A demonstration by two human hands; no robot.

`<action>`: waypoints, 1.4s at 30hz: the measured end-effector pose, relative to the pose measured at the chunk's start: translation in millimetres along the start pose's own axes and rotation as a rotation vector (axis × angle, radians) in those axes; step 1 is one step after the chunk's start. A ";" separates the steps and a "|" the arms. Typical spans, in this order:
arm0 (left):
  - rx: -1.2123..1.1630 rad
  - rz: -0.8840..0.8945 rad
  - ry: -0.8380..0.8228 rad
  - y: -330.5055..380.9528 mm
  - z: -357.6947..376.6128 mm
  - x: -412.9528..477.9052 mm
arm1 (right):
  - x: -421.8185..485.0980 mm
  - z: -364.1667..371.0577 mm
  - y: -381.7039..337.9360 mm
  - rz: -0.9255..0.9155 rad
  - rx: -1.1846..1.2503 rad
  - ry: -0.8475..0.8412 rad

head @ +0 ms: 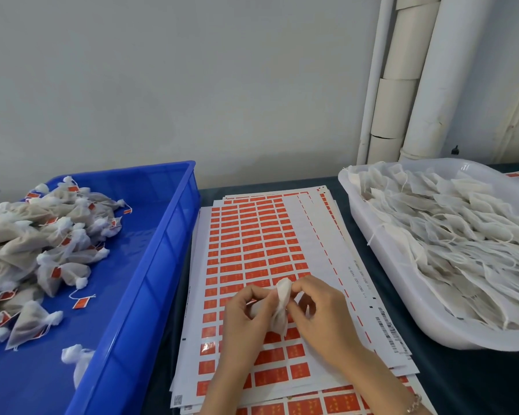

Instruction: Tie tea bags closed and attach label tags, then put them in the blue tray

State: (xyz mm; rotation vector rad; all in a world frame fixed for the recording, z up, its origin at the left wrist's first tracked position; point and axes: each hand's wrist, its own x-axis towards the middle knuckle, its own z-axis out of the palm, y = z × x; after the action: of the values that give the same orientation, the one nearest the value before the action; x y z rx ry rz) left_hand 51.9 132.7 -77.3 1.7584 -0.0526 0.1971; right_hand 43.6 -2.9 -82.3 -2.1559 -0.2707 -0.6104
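we pinched the tea bag [280, 307] between left hand [246, 319] and right hand [321, 313], its long axis running twelve-to-six; the blue tray [150, 265] lay at nine o'clock, nearer our left.

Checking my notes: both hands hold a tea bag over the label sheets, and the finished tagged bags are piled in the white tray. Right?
Not quite: the head view shows the finished tagged bags piled in the blue tray. The left hand and right hand do hold a tea bag over the label sheets.
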 end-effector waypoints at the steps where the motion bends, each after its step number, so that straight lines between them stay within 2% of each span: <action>1: -0.003 0.001 0.000 -0.1 0.0 0.1 | 0.2 0.8 -0.1 -0.006 -0.007 -0.007; 14: 0.003 -0.013 0.042 -3.0 -1.5 2.1 | 1.4 1.9 0.2 0.069 0.092 -0.020; 20: -0.149 0.017 -0.087 7.2 -0.4 -4.2 | 0.0 -0.2 -2.1 0.048 0.104 -0.116; 23: -0.113 0.085 -0.142 6.9 0.7 -5.2 | 0.1 -2.0 -3.9 0.023 0.107 -0.133; 26: -0.061 0.137 -0.093 4.9 1.6 -4.2 | -0.3 -2.0 -3.4 0.018 0.086 -0.116; 31: -0.079 0.100 -0.035 2.3 1.8 -2.6 | -0.1 -0.2 -1.5 0.027 0.004 -0.100; 42: -0.146 0.092 -0.111 6.2 1.0 -5.2 | 1.0 -2.9 -6.5 0.040 -0.074 -0.022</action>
State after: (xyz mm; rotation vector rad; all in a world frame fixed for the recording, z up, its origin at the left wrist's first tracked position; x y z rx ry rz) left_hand 46.0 130.1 -72.4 1.6209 -0.2235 0.1583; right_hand 40.9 -1.3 -75.9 -2.2347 -0.2191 -0.5828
